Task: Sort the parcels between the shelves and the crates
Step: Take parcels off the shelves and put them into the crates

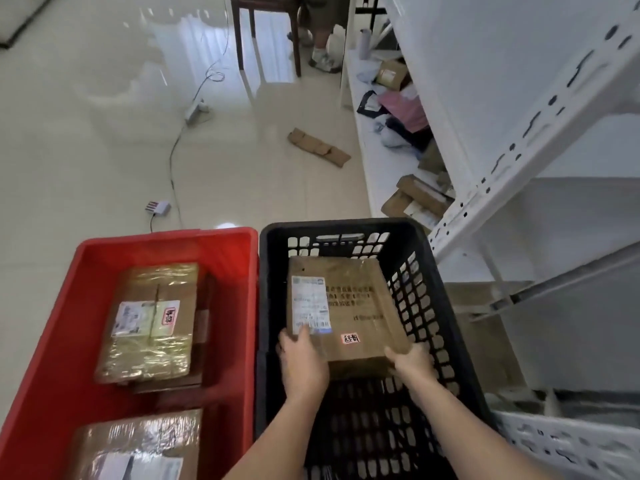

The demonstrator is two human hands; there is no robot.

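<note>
A brown cardboard parcel (349, 303) with a white label and a red sticker lies inside the black slotted crate (273, 258). My left hand (303, 362) holds its near left corner, thumb on top. My right hand (414, 360) grips its near right corner. To the left stands a red crate (86, 268) with a taped parcel (152, 320) on top of another box, and a further wrapped parcel (138, 448) at its near end. The white metal shelves (519, 147) rise on the right.
The low shelf board (374, 168) carries several parcels and bags (405, 109). A flat cardboard strip (318, 146) lies on the tiled floor. A cable with power strips (157, 206) runs across the floor. A chair and a person's legs (322, 36) are at the far end.
</note>
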